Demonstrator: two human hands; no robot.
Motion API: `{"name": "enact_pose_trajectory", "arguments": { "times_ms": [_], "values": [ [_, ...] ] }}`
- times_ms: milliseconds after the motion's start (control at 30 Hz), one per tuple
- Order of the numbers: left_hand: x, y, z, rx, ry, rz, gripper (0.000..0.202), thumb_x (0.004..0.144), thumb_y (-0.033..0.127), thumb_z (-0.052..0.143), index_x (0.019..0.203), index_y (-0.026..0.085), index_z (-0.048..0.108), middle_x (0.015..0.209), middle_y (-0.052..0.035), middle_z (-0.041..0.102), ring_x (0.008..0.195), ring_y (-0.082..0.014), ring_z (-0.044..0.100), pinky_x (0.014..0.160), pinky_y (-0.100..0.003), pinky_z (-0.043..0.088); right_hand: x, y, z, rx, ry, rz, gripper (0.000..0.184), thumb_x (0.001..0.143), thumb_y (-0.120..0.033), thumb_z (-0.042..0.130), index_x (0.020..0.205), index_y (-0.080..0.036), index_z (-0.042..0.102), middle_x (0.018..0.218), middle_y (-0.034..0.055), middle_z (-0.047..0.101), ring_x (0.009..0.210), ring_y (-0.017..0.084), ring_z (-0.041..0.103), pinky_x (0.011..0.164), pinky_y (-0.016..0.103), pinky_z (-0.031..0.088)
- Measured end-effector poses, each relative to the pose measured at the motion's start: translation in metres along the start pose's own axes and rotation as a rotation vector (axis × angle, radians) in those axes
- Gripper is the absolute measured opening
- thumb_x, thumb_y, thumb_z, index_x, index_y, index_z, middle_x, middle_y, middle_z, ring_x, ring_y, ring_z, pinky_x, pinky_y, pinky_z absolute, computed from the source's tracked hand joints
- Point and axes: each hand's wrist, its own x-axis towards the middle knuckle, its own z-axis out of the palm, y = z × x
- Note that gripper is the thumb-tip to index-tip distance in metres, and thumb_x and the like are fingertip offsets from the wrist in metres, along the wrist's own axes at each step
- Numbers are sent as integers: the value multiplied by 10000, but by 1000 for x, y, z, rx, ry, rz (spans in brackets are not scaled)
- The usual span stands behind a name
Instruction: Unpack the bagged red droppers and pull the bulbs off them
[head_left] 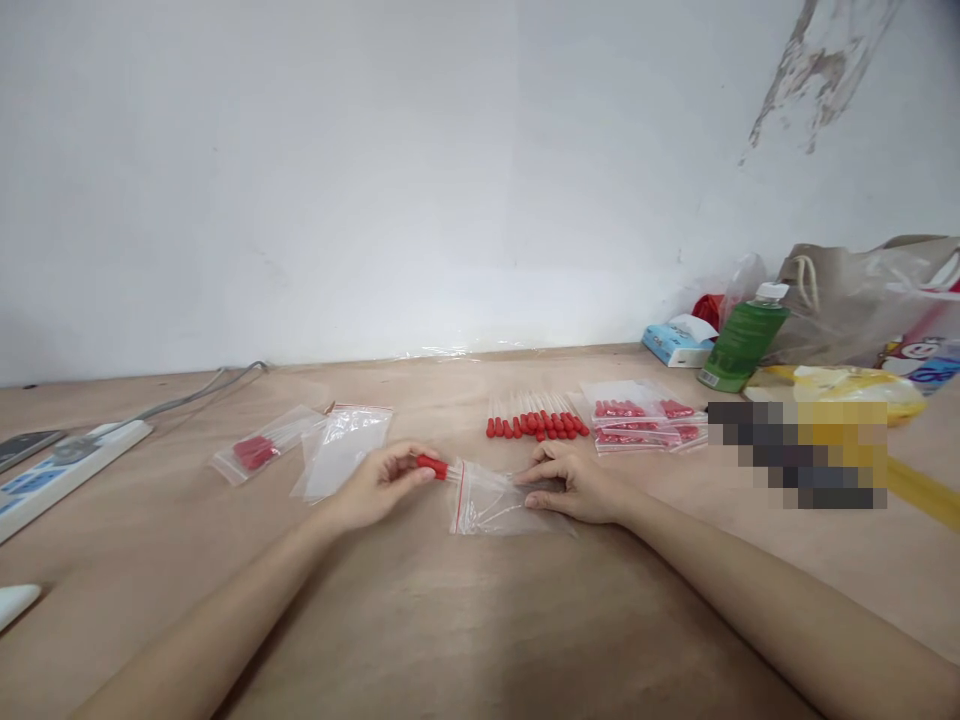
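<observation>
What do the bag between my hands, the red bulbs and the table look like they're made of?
Bag: thin, clear, glossy plastic, judging by creases and glints. Red bulbs: perhaps rubber or soft plastic; rounded, evenly coloured, fairly matte. Table: probably wood or wood-look board, dull, faintly streaked.

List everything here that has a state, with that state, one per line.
Left hand, pinching red-bulbed droppers
Right hand, touching middle bag
Middle bag, open, droppers partly inside
Loose droppers, laid in rows
Left bag, holding droppers
Flat bags, overlapping
Right bags, filled, overlapping
Green bottle, capped
Tissue box, open, tissue protruding
Power strip, lying flat; switch unclear
</observation>
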Motion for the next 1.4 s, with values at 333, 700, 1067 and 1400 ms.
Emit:
{"name": "enact_pose_trajectory", "arguments": {
  "times_ms": [333,700,1067,1400],
  "values": [
    [4,20,-49,296,547,38,300,738,405,587,920,168,587,903,-47,659,827,-178,617,767,-333,505,0,2,3,0,24,7,326,737,-425,614,1011,-255,653,958,58,530,885,169,500,799,322,402],
    [116,18,59,996,116,235,204,865,173,393,952,180,577,945,-69,536,799,-184,561,690,-292,428,0,-8,-3,-15,6,6,302,751,-406,603,996,-239,658,918,55,545,860,171,498,768,314,406],
    [126,10,66,851,33,267,322,766,287,609,1063,175,554,948,-61,564,852,-194,573,772,-297,440,1,-8,-4,-9,5,-1,298,754,-413,599,981,-231,661,928,58,554,867,173,499,771,316,411],
    [62,7,45,371,218,76,322,857,403,426,1010,190,612,999,-60,624,908,-189,588,760,-310,495,0,-4,-2,-16,8,-9,324,760,-434,584,1006,-233,649,936,62,540,872,173,497,779,322,405]
  ]
}}
